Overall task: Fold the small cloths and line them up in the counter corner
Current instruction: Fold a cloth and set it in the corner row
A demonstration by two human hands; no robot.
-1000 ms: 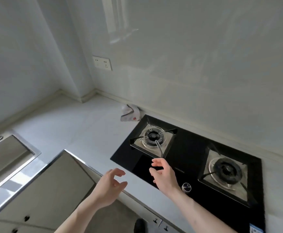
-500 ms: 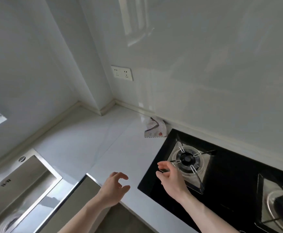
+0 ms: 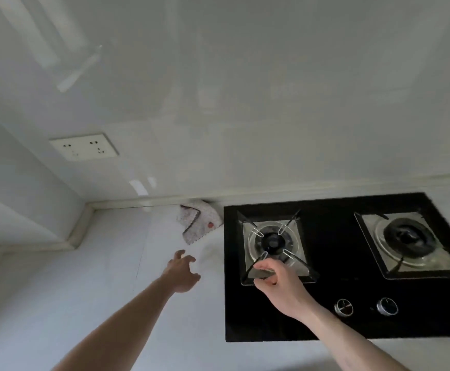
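A person's left hand (image 3: 182, 271), fingers spread and holding nothing, reaches across the tabletop (image 3: 84, 290) toward a crumpled cloth (image 3: 201, 223) that lies against the wall (image 3: 245, 103), just beside the hob (image 3: 325, 303) and some way right of the corner (image 3: 88, 207). The right hand (image 3: 274, 279) hovers over the hob's left burner (image 3: 272, 242), fingers loosely curled and apparently empty, though the blur leaves that uncertain. The pickup would go best with a pinch at the cloth's near edge, drawing it clear of the hob onto bare tabletop before any fold is begun.
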